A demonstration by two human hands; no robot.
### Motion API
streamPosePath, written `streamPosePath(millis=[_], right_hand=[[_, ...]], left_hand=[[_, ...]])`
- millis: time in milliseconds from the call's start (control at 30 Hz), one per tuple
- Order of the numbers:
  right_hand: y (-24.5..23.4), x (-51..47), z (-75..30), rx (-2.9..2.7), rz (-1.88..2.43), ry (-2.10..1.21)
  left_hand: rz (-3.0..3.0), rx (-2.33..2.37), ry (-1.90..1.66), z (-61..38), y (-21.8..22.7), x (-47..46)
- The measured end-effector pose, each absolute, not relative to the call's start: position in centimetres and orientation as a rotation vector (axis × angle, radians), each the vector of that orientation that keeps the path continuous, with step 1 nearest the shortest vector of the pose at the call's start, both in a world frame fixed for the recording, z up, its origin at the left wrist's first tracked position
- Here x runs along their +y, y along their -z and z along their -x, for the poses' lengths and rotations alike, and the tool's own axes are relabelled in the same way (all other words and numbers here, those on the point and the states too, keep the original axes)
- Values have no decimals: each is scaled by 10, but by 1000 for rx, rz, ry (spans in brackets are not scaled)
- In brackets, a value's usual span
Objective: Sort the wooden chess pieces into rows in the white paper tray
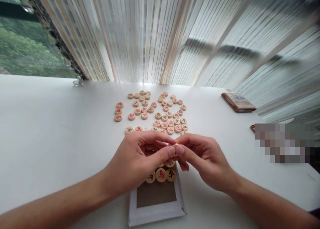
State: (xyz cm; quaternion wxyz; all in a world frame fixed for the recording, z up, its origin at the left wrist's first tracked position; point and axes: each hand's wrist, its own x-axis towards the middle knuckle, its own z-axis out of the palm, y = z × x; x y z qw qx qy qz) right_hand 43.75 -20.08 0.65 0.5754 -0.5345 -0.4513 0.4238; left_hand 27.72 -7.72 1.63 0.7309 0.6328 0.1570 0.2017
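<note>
Between the thumbs and fingers of both hands is a round wooden Chinese chess piece [176, 150], mostly covered by the fingertips. My left hand [142, 155] pinches it from the left, and my right hand [203, 155] from the right. Just beneath them lies a white open box [157, 215] with a brown bottom. Pieces with black and red characters sit in its far part, among them a red-marked chess piece [161, 175]; my left hand hides some of them. Beyond the hands, many loose chess pieces [170, 123] are spread over the table, some with blank sides up.
The white table [75, 135] reaches back to a striped curtain [140, 35] and a window at the left. A brown-edged flat box [238, 102] lies at the back right, and a blurred-out object [285, 142] is at the right edge.
</note>
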Motion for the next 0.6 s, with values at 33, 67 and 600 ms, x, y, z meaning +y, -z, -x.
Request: streamPosePath(millis=[33, 67, 600], right_hand=[[-7, -201, -437, -1059, 1241, -997], [-7, -200, -437, -1061, 1232, -1002], [7, -201, -440, -1095, 1226, -824]], left_hand=[[-1386, 347, -447, -278, -17, -77], [-1381, 346, -451, -278, -18, -77], [-1402, 420, -456, -278, -14, -73]])
